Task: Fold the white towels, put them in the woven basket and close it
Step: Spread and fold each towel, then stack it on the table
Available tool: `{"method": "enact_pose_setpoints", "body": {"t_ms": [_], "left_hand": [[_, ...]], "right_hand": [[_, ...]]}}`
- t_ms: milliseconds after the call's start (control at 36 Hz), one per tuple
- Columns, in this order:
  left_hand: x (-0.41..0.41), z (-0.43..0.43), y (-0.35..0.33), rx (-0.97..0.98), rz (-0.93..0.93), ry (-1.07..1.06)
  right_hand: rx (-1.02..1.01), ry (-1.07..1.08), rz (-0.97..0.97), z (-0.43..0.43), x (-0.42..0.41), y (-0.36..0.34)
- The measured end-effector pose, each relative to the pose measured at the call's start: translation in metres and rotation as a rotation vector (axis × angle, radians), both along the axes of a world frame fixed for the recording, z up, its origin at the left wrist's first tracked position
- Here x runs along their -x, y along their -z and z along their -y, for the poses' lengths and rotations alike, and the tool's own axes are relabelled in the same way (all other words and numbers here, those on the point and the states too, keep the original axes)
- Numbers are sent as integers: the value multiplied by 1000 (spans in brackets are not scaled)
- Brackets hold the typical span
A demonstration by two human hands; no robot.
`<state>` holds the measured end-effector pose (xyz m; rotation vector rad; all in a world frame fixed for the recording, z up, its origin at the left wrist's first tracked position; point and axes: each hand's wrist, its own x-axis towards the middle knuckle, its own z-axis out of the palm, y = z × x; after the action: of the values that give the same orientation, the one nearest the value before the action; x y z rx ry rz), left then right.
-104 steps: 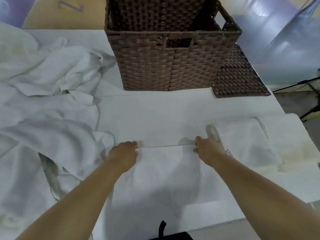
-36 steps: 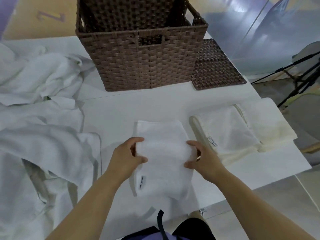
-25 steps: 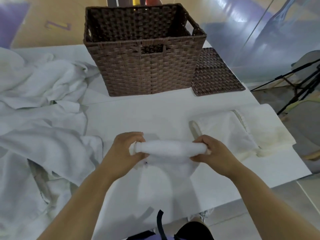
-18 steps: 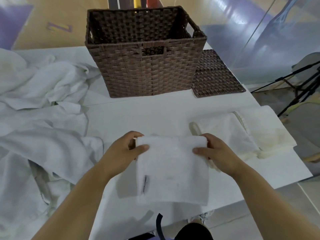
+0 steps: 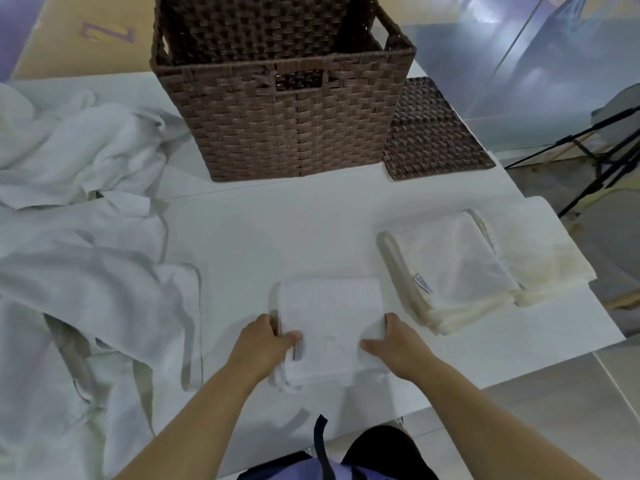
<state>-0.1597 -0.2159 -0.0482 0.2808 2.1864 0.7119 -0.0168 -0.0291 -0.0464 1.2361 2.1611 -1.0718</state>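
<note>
At the near edge of the white table [image 5: 277, 230], a folded white towel [image 5: 330, 317] lies flat, gripped on both sides: the left hand [image 5: 263, 344] pinches its left edge with the thumb on top, and the right hand [image 5: 398, 344] holds its right edge the same way. A small dark tag [image 5: 297, 351] sits beside the left thumb, too small to read. Just right lies a stack of folded towels [image 5: 450, 265] with a white sewn label [image 5: 423, 283], its print illegible. The open woven basket [image 5: 284, 126] stands at the far side, its lid [image 5: 433, 133] flat to the right. Unfolded towels [image 5: 86, 237] are heaped on the left. A purple Z-like mark [image 5: 108, 32] shows on the floor beyond.
</note>
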Motion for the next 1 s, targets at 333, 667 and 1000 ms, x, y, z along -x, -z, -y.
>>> {"method": "enact_pose_setpoints", "body": {"t_ms": [333, 667, 1000], "left_hand": [[-10, -18, -2, -81, 147, -185], [-30, -117, -64, -315, -125, -237], [-61, -232, -41, -189, -93, -40]], "right_hand": [[73, 54, -86, -17, 5, 1], [-101, 19, -424, -126, -13, -74], [-300, -165, -142, -235, -41, -66]]}}
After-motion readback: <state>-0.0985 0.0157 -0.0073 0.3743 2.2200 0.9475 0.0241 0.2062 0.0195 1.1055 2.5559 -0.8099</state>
